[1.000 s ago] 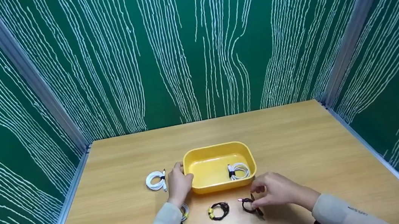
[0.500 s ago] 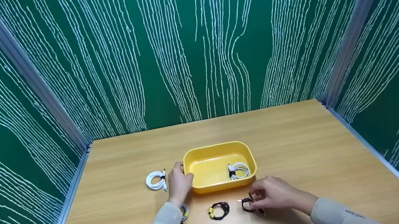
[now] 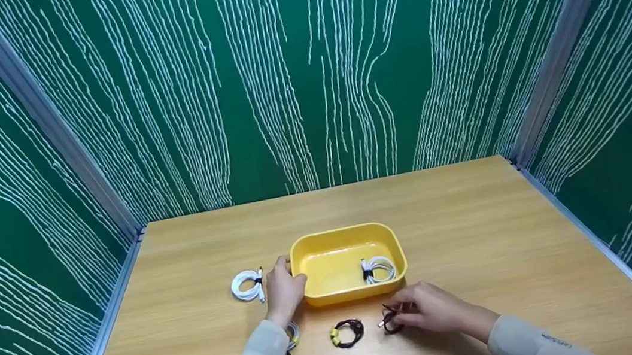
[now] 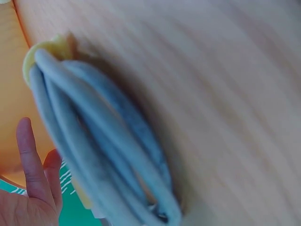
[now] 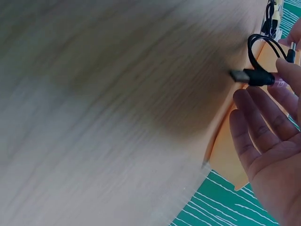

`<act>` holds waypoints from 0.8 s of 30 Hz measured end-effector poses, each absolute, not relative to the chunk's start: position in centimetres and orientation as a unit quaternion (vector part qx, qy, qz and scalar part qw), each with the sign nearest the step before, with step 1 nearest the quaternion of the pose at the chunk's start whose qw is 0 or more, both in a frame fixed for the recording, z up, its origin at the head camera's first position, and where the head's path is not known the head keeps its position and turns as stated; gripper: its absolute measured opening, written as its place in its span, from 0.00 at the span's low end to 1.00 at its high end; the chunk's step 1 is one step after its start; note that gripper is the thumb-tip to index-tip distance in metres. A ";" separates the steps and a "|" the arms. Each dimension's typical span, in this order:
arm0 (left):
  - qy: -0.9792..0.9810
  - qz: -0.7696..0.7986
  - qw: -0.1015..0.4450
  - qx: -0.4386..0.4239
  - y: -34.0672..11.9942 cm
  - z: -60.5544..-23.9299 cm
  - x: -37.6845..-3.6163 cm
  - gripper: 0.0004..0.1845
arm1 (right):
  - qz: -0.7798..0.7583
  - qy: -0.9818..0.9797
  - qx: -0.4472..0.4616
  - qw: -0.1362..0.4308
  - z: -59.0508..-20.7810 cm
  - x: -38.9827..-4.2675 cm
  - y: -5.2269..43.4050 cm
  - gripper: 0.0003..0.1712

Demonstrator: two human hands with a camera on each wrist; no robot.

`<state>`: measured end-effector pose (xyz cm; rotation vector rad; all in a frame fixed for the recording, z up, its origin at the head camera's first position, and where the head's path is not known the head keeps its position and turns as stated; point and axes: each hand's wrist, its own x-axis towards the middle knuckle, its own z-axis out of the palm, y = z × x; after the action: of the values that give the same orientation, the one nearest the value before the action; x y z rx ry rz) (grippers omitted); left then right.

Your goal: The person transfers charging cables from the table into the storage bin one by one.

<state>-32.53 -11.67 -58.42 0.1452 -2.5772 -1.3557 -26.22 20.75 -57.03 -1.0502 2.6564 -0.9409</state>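
Observation:
My left hand [image 3: 284, 290] holds the left wall of a yellow box [image 3: 350, 296], thumb over the rim and fingers outside. A coiled white cable [image 3: 383, 258] with a black tie lies inside the box at its right. Just in front of the box, my right hand [image 3: 435, 306] pinches a small coiled black USB cable [image 3: 394, 329] between thumb and fingertips. The right wrist view shows its USB plug [image 5: 254, 76] sticking out from those fingers, with the other fingers loosely spread. A grey-blue coiled cable [image 4: 103, 122] with a yellow tie lies partly hidden beneath my left forearm.
Another white coiled cable [image 3: 246, 285] lies left of my left hand. A black coiled cable with a yellow tie [image 3: 347, 333] lies between my arms. The wooden table [image 3: 452, 203] meets green walls [image 3: 259, 106] with white wavy lines at its back and sides.
My right hand has shifted slightly left with the black USB cable, and the cable's loop and ends have turned in its fingers. My left hand and the yellow box stay put.

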 end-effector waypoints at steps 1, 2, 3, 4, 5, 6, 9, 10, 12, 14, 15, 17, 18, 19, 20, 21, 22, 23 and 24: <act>-0.878 -0.462 0.109 0.050 -11.7 -58.4 -32.5 0.22 | -0.311 0.880 -0.353 0.064 -57.0 -26.2 20.7 0.14; -0.878 -0.463 0.105 0.055 -11.5 -58.1 -32.4 0.22 | -0.311 0.879 -0.357 0.063 -57.0 -26.2 20.7 0.14; -0.878 -0.463 0.102 0.056 -11.5 -58.1 -32.3 0.22 | -0.310 0.878 -0.361 0.061 -57.0 -26.2 20.7 0.13; -0.879 -0.463 0.100 0.058 -11.5 -58.0 -32.3 0.22 | -0.310 0.877 -0.363 0.060 -57.0 -26.2 20.7 0.12; -0.879 -0.464 0.097 0.059 -11.5 -58.0 -32.3 0.22 | -0.310 0.876 -0.366 0.057 -57.0 -26.2 20.7 0.12; -0.879 -0.463 0.096 0.059 -11.5 -58.0 -32.3 0.22 | -0.311 0.874 -0.369 0.055 -57.0 -26.2 20.7 0.11; -0.877 -0.467 0.099 0.055 -11.6 -58.0 -32.4 0.22 | -0.316 0.869 -0.377 0.047 -57.1 -26.3 20.8 0.10; -0.875 -0.470 0.103 0.052 -11.6 -58.1 -32.4 0.22 | -0.315 0.868 -0.383 0.040 -57.1 -26.2 20.8 0.10; -0.871 -0.475 0.120 0.035 -11.8 -58.7 -32.6 0.22 | -0.315 0.864 -0.392 0.029 -57.1 -26.2 20.8 0.08; -0.866 -0.481 0.133 0.023 -12.0 -59.0 -32.7 0.22 | -0.313 0.862 -0.399 0.019 -57.2 -26.2 20.9 0.07; -0.864 -0.483 0.140 0.017 -12.0 -59.1 -32.7 0.21 | -0.314 0.860 -0.402 0.016 -57.2 -26.2 20.9 0.06; -0.865 -0.478 0.154 0.003 -12.4 -60.5 -33.6 0.21 | -0.317 0.858 -0.403 0.015 -57.2 -26.3 20.9 0.06; -0.864 -0.478 0.155 0.001 -12.5 -60.6 -33.6 0.21 | -0.318 0.858 -0.404 0.015 -57.1 -26.3 20.9 0.06; -0.864 -0.480 0.152 0.006 -12.4 -60.2 -33.4 0.21 | -0.319 0.857 -0.404 0.014 -57.1 -26.3 20.9 0.05; -0.864 -0.481 0.149 0.007 -12.4 -60.2 -33.4 0.22 | -0.321 0.857 -0.403 0.015 -57.0 -26.3 20.9 0.05; -0.863 -0.483 0.147 0.008 -12.4 -60.2 -33.4 0.22 | -0.322 0.857 -0.401 0.015 -57.0 -26.4 20.9 0.05; -0.865 -0.479 0.147 0.007 -12.4 -60.6 -33.7 0.22 | -0.322 0.858 -0.399 0.016 -56.9 -26.4 20.9 0.05; -0.865 -0.483 0.139 0.017 -12.2 -59.8 -33.2 0.22 | -0.322 0.859 -0.398 0.015 -56.9 -26.4 20.9 0.05; -0.863 -0.486 0.136 0.020 -12.1 -59.3 -32.9 0.22 | -0.322 0.860 -0.396 0.013 -56.8 -26.4 20.8 0.04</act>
<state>-32.89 -12.11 -59.32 0.0584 -2.4994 -1.4074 -26.43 20.84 -56.82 -1.2321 2.6792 -1.0023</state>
